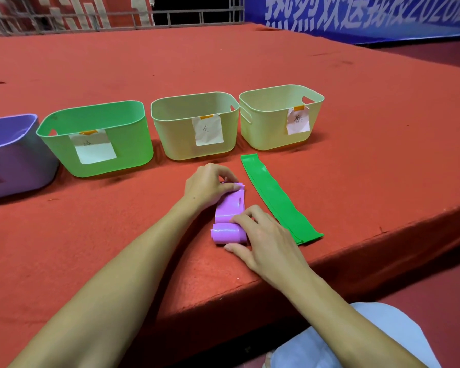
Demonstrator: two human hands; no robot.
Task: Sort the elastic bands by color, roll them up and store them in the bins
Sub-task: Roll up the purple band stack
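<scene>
Head-camera view down onto a red felt-covered platform [250, 75], near edge running across at 5 o'clock. At centre, a pink elastic band [230, 208] lying flat on the felt, its near end wound into a small roll at 6 o'clock of the strip. Left hand [210, 185] at the band's far end, 12 o'clock, fingers curled and pinching that end down. Right hand [260, 235] at the roll, fingers curled over its top, thumb stretched along the roll's near side, gripping it. Just beside the pink band, at 3 o'clock, a green elastic band [274, 195] laid out flat and unrolled, angled from 11 toward 5 o'clock, touching neither hand.

Beyond the hands, at 12 o'clock, a row of four bins. From 9 toward 1 o'clock: purple bin [16, 160], partly cut off by the frame edge; green bin [133, 144]; cream bin [170, 134]; pale yellow bin [263, 128]. Paper labels taped on the fronts, handwriting too small to read. Blue banner [356, 19] with white characters at 1 o'clock. Light blue trouser knee [343, 346] at 5 o'clock.
</scene>
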